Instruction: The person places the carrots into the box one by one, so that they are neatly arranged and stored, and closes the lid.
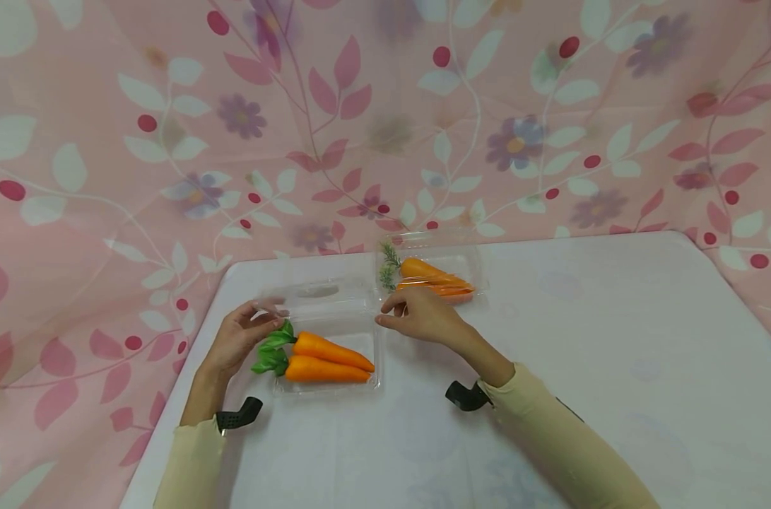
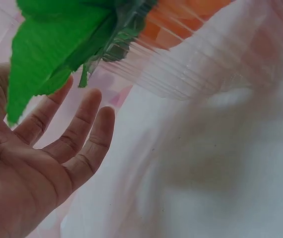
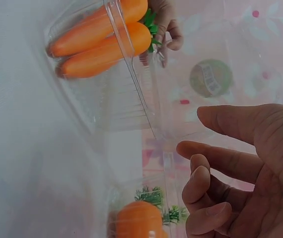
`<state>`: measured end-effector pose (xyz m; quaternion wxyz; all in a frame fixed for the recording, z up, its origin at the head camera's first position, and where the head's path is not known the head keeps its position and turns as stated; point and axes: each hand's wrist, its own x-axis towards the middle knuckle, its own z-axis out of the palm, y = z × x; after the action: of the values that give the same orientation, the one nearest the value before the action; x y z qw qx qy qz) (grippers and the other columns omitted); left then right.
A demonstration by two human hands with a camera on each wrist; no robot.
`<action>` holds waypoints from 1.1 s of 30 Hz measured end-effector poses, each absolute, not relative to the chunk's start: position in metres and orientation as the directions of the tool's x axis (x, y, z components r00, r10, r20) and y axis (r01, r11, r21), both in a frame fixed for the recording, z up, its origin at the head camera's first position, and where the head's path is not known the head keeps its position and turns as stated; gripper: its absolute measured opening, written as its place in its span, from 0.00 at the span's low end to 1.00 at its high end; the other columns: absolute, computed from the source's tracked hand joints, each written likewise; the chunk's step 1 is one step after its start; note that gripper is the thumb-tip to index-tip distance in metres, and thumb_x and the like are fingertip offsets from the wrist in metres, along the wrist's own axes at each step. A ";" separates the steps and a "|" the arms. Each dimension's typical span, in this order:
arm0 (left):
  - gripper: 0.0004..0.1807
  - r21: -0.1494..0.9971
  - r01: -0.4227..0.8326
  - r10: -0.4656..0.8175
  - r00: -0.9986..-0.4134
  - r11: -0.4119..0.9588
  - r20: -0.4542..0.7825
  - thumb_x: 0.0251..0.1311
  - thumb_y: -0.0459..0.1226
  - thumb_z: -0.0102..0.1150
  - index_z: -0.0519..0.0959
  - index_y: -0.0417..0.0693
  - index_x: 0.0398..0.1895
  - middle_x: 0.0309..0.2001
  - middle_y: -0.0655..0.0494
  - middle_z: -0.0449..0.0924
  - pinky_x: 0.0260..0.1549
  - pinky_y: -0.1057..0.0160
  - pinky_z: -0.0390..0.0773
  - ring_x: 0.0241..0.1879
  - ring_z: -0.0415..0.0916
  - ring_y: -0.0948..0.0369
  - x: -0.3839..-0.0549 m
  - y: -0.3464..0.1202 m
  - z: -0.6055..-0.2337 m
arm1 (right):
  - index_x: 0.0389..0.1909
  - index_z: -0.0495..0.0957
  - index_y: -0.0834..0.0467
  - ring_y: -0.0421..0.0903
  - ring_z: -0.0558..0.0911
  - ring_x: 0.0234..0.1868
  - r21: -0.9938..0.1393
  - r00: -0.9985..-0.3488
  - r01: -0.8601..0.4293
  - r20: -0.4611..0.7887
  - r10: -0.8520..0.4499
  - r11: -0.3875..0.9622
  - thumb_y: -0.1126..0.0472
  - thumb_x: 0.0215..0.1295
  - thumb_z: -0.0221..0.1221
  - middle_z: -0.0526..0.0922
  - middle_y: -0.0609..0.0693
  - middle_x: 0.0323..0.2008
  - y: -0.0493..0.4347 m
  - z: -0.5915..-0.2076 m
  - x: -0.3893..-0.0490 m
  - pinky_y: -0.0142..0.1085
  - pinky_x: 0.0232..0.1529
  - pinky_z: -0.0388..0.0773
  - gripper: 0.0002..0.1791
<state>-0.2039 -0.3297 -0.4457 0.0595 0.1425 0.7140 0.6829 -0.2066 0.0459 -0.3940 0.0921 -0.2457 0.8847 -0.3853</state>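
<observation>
Two orange carrots (image 1: 328,360) with green leaves (image 2: 57,39) lie side by side in a clear plastic clamshell box (image 1: 378,382). Its lid (image 1: 353,297) stands raised at the back. At the lid's left edge is my left hand (image 1: 235,339), its fingers loosely bent beside the leaves, some seen through the plastic. The right hand (image 1: 423,314) hovers by the lid's right edge, thumb and index finger apart, the other fingers curling loosely in the right wrist view. A round green sticker (image 3: 211,78) shows on the lid there.
Just behind the right hand stands a second clear box (image 1: 480,272), holding orange carrots (image 1: 430,270) with feathery green tops. A white cloth covers the table (image 1: 582,367). Pink floral fabric (image 1: 385,134) hangs directly behind the table's back edge.
</observation>
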 end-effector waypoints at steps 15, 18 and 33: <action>0.11 0.963 0.185 0.278 -0.952 0.196 0.127 0.58 0.13 0.48 0.75 0.25 0.42 0.53 0.47 0.78 0.46 0.66 0.80 0.55 0.75 0.60 -0.205 -0.330 -0.447 | 0.39 0.88 0.53 0.44 0.74 0.31 -0.815 -0.878 -0.277 0.000 -0.479 0.509 0.53 0.68 0.63 0.78 0.44 0.29 0.051 -0.397 -0.204 0.33 0.31 0.74 0.10; 0.07 0.960 0.173 0.272 -0.956 0.219 0.110 0.61 0.17 0.52 0.75 0.26 0.41 0.53 0.49 0.79 0.47 0.67 0.80 0.54 0.75 0.61 -0.205 -0.329 -0.445 | 0.36 0.88 0.49 0.45 0.75 0.33 -0.856 -0.883 -0.219 -0.030 -0.469 0.468 0.48 0.67 0.62 0.81 0.44 0.31 0.051 -0.399 -0.204 0.35 0.32 0.74 0.11; 0.13 0.955 0.144 0.267 -0.961 0.260 0.072 0.58 0.15 0.45 0.76 0.29 0.42 0.54 0.51 0.79 0.40 0.63 0.82 0.53 0.75 0.61 -0.203 -0.328 -0.441 | 0.34 0.87 0.45 0.47 0.70 0.31 -0.905 -0.815 0.071 -0.295 -0.499 0.419 0.30 0.59 0.60 0.75 0.49 0.29 0.054 -0.382 -0.195 0.33 0.22 0.61 0.23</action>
<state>-0.2026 -0.3285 -0.4411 0.0517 0.1297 0.7919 0.5945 -0.1945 0.0538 -0.3815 0.2730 -0.1340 0.7969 -0.5220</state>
